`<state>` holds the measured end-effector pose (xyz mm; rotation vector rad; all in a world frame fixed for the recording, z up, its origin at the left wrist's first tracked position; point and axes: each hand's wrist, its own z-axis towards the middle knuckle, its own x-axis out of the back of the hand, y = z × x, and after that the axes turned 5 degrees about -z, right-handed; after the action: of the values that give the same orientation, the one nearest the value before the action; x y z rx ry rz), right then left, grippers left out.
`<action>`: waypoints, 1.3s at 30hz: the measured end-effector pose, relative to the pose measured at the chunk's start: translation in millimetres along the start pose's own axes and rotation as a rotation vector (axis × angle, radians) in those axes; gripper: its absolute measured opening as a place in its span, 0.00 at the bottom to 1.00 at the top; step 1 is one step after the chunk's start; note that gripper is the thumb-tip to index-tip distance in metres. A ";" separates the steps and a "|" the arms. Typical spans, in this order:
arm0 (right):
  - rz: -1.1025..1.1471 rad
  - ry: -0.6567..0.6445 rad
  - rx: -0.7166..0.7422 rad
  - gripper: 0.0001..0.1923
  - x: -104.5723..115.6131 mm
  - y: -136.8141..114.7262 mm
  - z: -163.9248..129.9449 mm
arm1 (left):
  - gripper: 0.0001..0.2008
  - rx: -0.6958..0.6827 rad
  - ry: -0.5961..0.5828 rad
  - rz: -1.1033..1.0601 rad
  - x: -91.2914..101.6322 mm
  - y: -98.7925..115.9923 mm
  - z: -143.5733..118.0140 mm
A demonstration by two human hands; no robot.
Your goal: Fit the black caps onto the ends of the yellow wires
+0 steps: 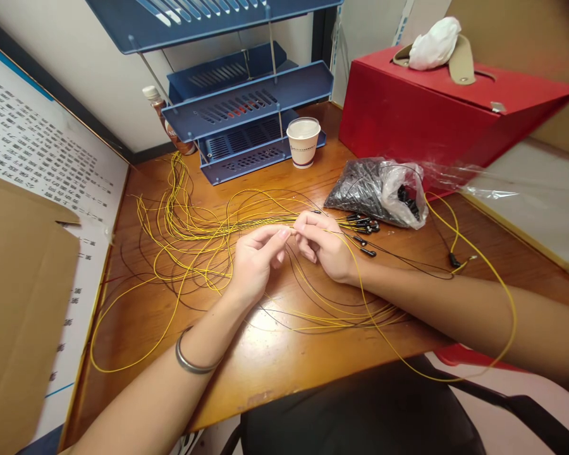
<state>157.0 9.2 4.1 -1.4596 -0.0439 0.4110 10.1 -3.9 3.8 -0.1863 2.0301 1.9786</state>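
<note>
Both my hands meet over the middle of the wooden table, fingertips almost touching. My left hand [258, 256] pinches a thin yellow wire [507, 294] between thumb and forefinger. My right hand [326, 245] is closed on the same wire close by; its exact grip is partly hidden. From there the wire loops out over my right forearm. Behind my hands lies a bundle of yellow and black wires [203, 222], with several small black connectors [363, 222] at its right end. Another black connector [454, 260] lies by my right forearm.
A clear plastic bag of black parts [360, 189] lies beyond my right hand. At the back stand a white paper cup [303, 144], a blue tiered rack [251, 114], a bottle [164, 117] and a red box [408, 107]. A black chair [360, 411] stands at the front edge.
</note>
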 end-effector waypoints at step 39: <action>0.044 -0.048 0.033 0.15 2.2 2.7 0.1 | 0.10 0.045 0.015 -0.132 -4.3 2.3 0.5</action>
<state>158.3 10.1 1.0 -1.4206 -0.0428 0.4805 13.6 -3.8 7.3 -0.3181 2.0143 1.8562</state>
